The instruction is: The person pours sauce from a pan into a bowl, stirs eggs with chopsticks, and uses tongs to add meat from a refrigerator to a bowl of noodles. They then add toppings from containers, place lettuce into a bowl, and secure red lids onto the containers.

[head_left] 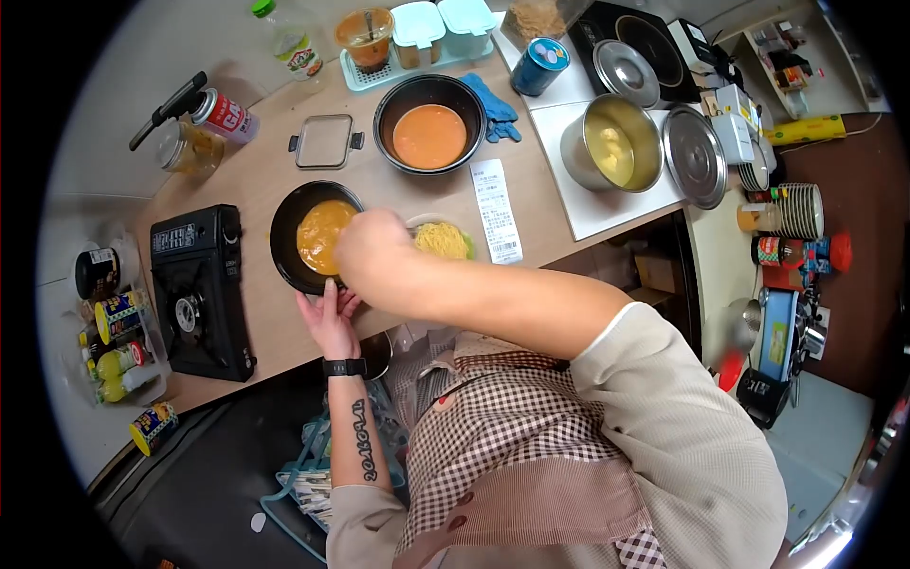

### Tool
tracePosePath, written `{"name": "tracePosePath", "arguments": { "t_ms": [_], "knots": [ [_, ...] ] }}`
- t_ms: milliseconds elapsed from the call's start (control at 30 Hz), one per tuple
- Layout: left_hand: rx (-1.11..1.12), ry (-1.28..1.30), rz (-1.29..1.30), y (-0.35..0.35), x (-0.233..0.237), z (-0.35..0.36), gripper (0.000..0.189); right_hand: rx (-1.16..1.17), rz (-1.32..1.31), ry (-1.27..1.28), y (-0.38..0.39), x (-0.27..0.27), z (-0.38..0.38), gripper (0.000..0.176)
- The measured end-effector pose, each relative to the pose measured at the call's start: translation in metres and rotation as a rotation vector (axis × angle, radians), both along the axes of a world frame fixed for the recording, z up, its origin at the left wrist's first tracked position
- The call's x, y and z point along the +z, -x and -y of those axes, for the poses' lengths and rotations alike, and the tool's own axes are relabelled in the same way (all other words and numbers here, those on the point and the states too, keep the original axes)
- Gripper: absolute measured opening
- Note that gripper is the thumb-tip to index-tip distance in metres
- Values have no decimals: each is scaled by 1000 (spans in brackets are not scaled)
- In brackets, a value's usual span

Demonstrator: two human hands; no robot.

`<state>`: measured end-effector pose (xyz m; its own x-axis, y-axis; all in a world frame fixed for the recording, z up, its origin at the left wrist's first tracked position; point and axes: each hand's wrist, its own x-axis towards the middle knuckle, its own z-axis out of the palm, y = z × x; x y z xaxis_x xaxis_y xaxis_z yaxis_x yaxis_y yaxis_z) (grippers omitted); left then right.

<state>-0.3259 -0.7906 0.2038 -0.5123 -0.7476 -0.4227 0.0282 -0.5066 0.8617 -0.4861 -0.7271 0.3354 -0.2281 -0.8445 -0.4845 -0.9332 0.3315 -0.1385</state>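
My left hand grips the near side of a black bowl, thumb up against its wall. Orange-yellow sauce fills the bottom of that bowl. Over the bowl's right edge, my right hand is closed in a fist; whatever it may hold is hidden beneath it. Just right of this fist sits a small container of yellow noodles, with some green at its side, partly covered by my forearm. A larger black bowl of orange soup stands farther back.
On the left is a portable gas stove. A clear lid and a paper receipt lie on the table. Blue gloves rest beside the large bowl. At right stand a steel pot, its lid and a blue can.
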Motion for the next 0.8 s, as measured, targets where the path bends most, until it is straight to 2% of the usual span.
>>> {"name": "tracePosePath", "arguments": {
  "t_ms": [33, 133, 200, 300, 333, 367, 400, 467, 533, 600, 633, 800],
  "knots": [
    [16, 0, 10, 1, -1, -1, 91, -12, 37, 114, -3, -11, 3, 17],
    [-29, 11, 50, -4, -1, 1, 86, -70, -6, 182, 3, -16, -4, 14],
    [-61, 16, 67, -13, -5, 1, 78, -40, 22, 576, 9, -10, -50, 13],
    [-97, 16, 124, -38, -9, -9, 64, -227, 33, 473, 24, 42, -101, 17],
    [-130, 1, 137, -44, -14, -14, 60, -272, 43, 536, 26, 41, -124, 17],
    [-165, -1, 146, -50, -21, -19, 51, -304, 23, 375, 27, 56, -139, 19],
    [-221, -28, 137, -53, -23, -26, 50, -370, 19, 353, 23, 58, -156, 21],
    [-409, -17, 179, -60, -46, -40, 49, -408, 37, 297, 16, 51, -185, 22],
    [-460, -113, 142, -47, -41, -59, 51, -438, 39, 228, 5, 23, -207, 23],
    [-483, -149, 122, -32, -34, -67, 54, -428, 55, 115, -12, -27, -224, 25],
    [-473, -176, 124, -25, -29, -70, 55, -431, 80, 257, -21, -40, -227, 26],
    [-483, -187, 118, -24, -29, -71, 57, -523, 52, 265, -26, -13, -230, 28]
  ]
}}
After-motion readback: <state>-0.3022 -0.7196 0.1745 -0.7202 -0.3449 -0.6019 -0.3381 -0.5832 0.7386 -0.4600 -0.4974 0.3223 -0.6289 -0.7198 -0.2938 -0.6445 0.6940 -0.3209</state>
